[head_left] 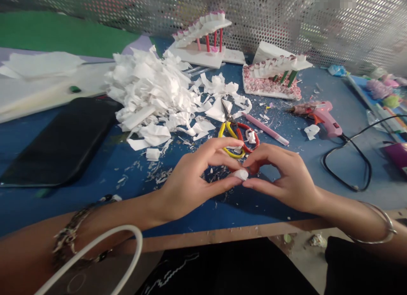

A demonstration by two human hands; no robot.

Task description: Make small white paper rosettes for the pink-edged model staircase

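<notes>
Near the worktop's (104, 193) front edge, the left hand (187, 184) and right hand (286, 180) together pinch a small white piece (241, 174) at the fingertips, apparently shaping it, which calls for light, even pressure.

- The left hand (187, 184) and right hand (282, 180) are meeting fingertip to fingertip above the blue desk (95, 193), both pinching a small white piece (241, 174).
- Scissors (237, 136) with yellow and red handles are lying just beyond the hands, and a pink stick (265, 128) is resting beside them.
- A heap of white scraps (152, 91) is sitting beyond the left hand.
- A black phone (63, 142) is lying well to the left of the left hand.
- A pink glue gun (321, 116) is resting beyond the right hand, its black cord (349, 167) looping to that hand's right.
</notes>
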